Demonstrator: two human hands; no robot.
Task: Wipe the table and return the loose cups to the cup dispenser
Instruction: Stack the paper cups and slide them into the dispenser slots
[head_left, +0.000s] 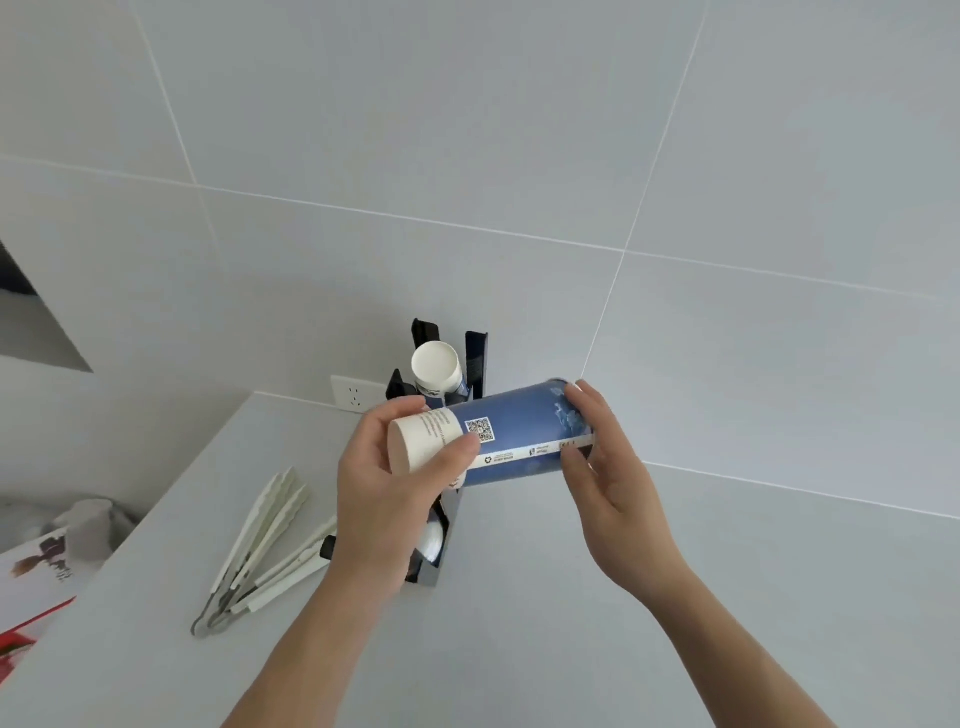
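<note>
A blue and white paper cup (511, 434) lies sideways in the air between my hands, its white base to the left and its rim to the right. My left hand (392, 478) grips the base end with thumb and fingers curled round it. My right hand (605, 457) holds the rim end between thumb and fingers. Just behind stands the black cup dispenser (475, 353) with a stack of cups (435, 366) in it, white bottom up. The dispenser's lower part is partly hidden by my left hand.
The grey table (571, 597) meets the tiled wall. White tongs (260, 545) lie left of the dispenser. A wall socket (355, 395) sits behind them. A red and white box (31, 587) and a grey object lie below the table's left edge.
</note>
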